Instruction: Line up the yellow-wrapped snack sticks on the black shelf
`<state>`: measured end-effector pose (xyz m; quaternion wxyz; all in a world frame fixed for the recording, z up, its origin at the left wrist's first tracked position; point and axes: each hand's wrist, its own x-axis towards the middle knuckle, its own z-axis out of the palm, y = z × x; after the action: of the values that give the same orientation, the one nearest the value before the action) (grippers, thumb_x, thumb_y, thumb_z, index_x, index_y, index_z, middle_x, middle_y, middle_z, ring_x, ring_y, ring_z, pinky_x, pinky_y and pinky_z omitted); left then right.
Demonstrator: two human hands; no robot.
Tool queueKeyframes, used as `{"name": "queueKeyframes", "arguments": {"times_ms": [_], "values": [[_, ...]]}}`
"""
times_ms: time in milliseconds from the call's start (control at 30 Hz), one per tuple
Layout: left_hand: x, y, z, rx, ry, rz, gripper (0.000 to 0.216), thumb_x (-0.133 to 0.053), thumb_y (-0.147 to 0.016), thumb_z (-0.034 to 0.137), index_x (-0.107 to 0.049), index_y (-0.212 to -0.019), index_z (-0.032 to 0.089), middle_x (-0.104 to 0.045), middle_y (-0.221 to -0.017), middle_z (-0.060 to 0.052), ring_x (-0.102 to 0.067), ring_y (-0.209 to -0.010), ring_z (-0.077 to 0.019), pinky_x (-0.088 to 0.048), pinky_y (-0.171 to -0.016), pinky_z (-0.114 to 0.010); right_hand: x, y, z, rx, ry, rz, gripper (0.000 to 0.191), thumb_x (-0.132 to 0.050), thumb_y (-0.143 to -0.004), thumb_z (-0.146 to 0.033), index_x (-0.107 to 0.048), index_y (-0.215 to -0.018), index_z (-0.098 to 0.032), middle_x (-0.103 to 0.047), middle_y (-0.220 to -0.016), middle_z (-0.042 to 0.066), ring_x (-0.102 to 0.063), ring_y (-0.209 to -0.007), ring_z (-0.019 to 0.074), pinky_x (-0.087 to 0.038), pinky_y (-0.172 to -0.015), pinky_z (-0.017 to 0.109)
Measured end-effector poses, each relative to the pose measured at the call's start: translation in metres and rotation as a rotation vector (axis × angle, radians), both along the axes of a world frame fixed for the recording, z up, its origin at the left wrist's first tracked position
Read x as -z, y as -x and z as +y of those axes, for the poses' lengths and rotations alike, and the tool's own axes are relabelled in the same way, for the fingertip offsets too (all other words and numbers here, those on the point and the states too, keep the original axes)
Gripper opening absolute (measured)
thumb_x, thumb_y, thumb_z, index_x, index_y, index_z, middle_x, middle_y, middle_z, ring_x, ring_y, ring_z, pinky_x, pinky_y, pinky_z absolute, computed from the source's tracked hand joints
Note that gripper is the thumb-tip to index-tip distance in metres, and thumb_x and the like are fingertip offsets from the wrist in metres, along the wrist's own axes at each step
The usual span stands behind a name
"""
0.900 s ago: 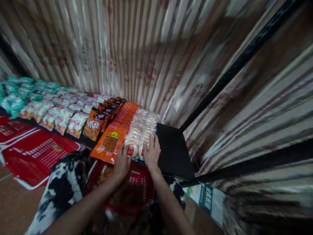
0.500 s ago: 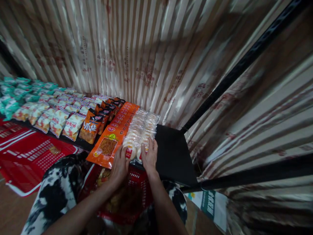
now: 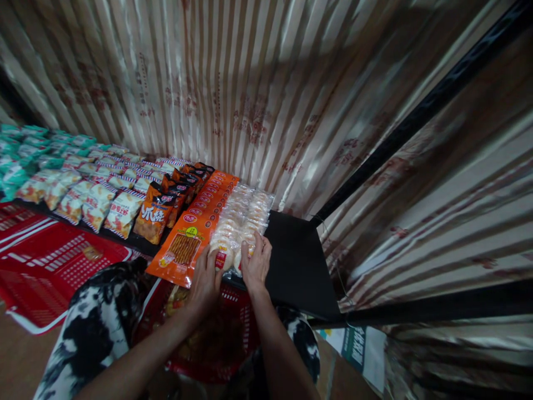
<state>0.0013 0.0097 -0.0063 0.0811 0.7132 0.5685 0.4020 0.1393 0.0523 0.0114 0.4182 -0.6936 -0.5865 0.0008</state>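
Note:
Two rows of clear-wrapped packs of round white crackers (image 3: 236, 225), with red labels on the nearest ones, stretch back along a black shelf. My left hand (image 3: 205, 280) grips the front pack of the left row, its fingers bent at the pack's near left edge. Around the front pack of the right row is my right hand (image 3: 256, 261), thumb on the left and fingers curled over the right. The parts of the packs under my fingers are hidden. Flat beside the left row lies an orange snack bag (image 3: 179, 250) picturing brown sticks.
Black-and-orange bags (image 3: 153, 214), white snack bags (image 3: 122, 211) and green bags (image 3: 19, 172) fill the left of the shelf (image 3: 300, 266). One red basket (image 3: 83, 261) is at left, another (image 3: 245, 328) below my hands. Striped curtains hang behind; a black post (image 3: 366, 166) slants at right.
My right hand has shifted very slightly to the right at the front of its row. The left hand stays at the left row's front pack. The view has moved slightly.

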Motion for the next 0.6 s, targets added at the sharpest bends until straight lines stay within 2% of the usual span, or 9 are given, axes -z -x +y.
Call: {"name": "queueKeyframes", "arguments": {"times_ms": [267,600], "values": [[-0.0001,-0.0005,-0.0070,-0.043,-0.092,0.122,0.042,-0.043,-0.086,0.015,-0.036,-0.127,0.013,-0.030,-0.134,-0.019,-0.031,-0.126,-0.0295,-0.039,-0.099,-0.049,-0.0080,0.0033,-0.0057,0.034,0.065,0.006,0.054,-0.032,-0.088,-0.049,-0.041,-0.130,-0.017,-0.036,-0.132,0.016,-0.040,-0.119,0.0266,-0.037,-0.094,0.043],[0.0022,0.0027,-0.0093,-0.012,-0.140,0.189,0.039,-0.045,-0.084,0.012,-0.041,-0.123,0.015,-0.035,-0.127,-0.017,-0.036,-0.120,-0.0288,-0.043,-0.095,-0.048,-0.0095,0.0031,-0.0009,0.109,0.122,0.121,0.058,-0.024,-0.089,-0.048,-0.029,-0.138,-0.018,-0.032,-0.137,0.016,-0.040,-0.121,0.0284,-0.037,-0.093,0.043]]}}
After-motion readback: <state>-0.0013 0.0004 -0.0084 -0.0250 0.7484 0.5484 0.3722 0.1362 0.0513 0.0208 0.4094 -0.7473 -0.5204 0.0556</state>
